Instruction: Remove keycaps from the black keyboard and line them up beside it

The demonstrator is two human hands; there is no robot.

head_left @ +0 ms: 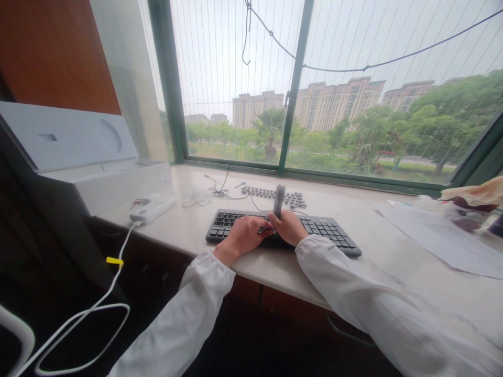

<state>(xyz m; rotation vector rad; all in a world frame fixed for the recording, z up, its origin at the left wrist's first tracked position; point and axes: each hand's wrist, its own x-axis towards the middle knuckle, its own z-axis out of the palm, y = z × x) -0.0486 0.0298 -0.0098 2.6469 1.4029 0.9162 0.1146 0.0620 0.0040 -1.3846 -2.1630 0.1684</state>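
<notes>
A black keyboard [334, 233] lies on the windowsill, with several keycaps gone from its left part, where bare sockets show. My right hand [288, 226] is closed around an upright grey stick-shaped tool [279, 200] over the middle of the keyboard; the tool's lower end is hidden by my fingers. My left hand [244, 233] rests on the keyboard's front left part, its fingertips pinched together beside my right hand. A bit of red shows at those fingertips, too small to name. Behind the keyboard, loose keycaps [259, 192] lie in rows.
A dark cable [222, 192] curls behind the keyboard. At left stand an open white box [118, 180] and a white power strip [151, 208] with a plugged-in white cord [123, 246]. Paper sheets [444, 238] lie at right. A green-framed window [288, 104] closes off the back.
</notes>
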